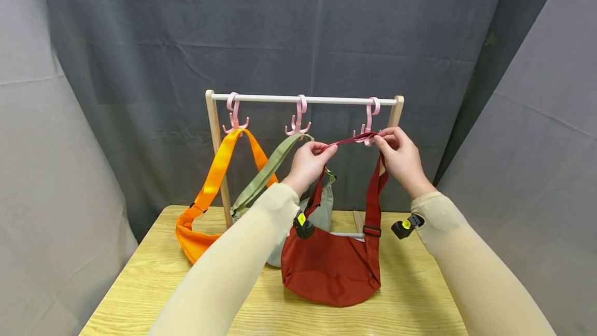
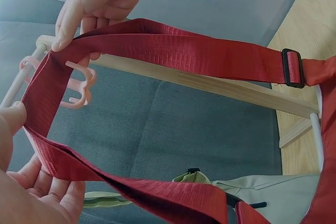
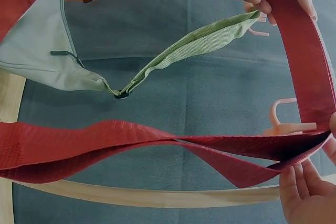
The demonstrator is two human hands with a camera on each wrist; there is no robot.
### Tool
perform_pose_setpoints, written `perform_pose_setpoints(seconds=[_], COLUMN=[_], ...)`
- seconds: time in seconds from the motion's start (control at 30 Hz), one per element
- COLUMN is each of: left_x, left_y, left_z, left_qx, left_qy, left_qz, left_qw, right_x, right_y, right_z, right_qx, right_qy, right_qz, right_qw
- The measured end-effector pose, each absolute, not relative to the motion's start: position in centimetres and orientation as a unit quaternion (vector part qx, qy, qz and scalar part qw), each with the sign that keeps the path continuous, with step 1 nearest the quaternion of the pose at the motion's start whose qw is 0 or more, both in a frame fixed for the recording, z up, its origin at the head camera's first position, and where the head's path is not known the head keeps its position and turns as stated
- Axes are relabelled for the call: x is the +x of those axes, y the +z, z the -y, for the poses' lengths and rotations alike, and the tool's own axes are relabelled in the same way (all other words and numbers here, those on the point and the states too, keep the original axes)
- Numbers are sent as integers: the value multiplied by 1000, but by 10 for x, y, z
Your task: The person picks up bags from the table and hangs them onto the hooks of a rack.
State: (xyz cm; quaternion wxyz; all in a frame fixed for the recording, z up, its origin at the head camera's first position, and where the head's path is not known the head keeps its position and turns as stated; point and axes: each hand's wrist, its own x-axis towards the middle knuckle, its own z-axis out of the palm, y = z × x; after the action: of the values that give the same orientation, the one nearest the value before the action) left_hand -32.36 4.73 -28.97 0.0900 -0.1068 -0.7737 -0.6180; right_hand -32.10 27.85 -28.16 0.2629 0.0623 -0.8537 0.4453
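Observation:
A dark red shoulder bag [image 1: 331, 268] hangs by its strap from both hands, in front of a small rack. My left hand [image 1: 311, 164] pinches the strap [image 2: 173, 53] between thumb and fingers at its left bend. At the right bend my right hand [image 1: 400, 157] pinches the same strap, so the stretch between them is held nearly level. Just behind that stretch is the right pink hook [image 1: 368, 118], hung on the rack's bar. In the right wrist view the pink hook [image 3: 283, 124] shows beside the strap; whether they touch I cannot tell.
The rack's white bar [image 1: 270, 98] also carries a left pink hook [image 1: 235, 115] with an orange bag [image 1: 191, 237] and a middle pink hook [image 1: 298, 115] with a sage green bag [image 1: 322, 211]. Beneath is a wooden table [image 1: 149, 274]; grey curtains [image 1: 186, 25] surround it.

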Motion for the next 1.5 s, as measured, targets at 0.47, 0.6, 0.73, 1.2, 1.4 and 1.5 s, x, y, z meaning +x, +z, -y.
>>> perform_pose_setpoints(seconds=[0.47, 0.6, 0.73, 1.2, 1.4, 1.5], left_x=[-319, -319, -321, -319, -318, -318], left_y=[-295, -298, -302, -306, -312, -313], left_z=[-51, -53, -54, -60, -64, -65], left_qx=[-100, -100, -102, -95, -93, -92], left_qy=[-605, -604, -601, -603, -609, -611], left_qz=[786, 788, 790, 789, 786, 784], left_qw=[74, 69, 66, 65, 56, 54], right_x=[-322, -323, -323, -320, -321, -322], right_y=[-290, -292, -294, -295, -298, -299], right_z=[-282, -282, -282, -281, -281, -281], right_qx=[58, 57, 56, 35, 28, 28], right_qy=[462, 463, 462, 452, 458, 460], right_qz=[849, 846, 845, 854, 855, 855], right_qw=[249, 258, 263, 254, 243, 240])
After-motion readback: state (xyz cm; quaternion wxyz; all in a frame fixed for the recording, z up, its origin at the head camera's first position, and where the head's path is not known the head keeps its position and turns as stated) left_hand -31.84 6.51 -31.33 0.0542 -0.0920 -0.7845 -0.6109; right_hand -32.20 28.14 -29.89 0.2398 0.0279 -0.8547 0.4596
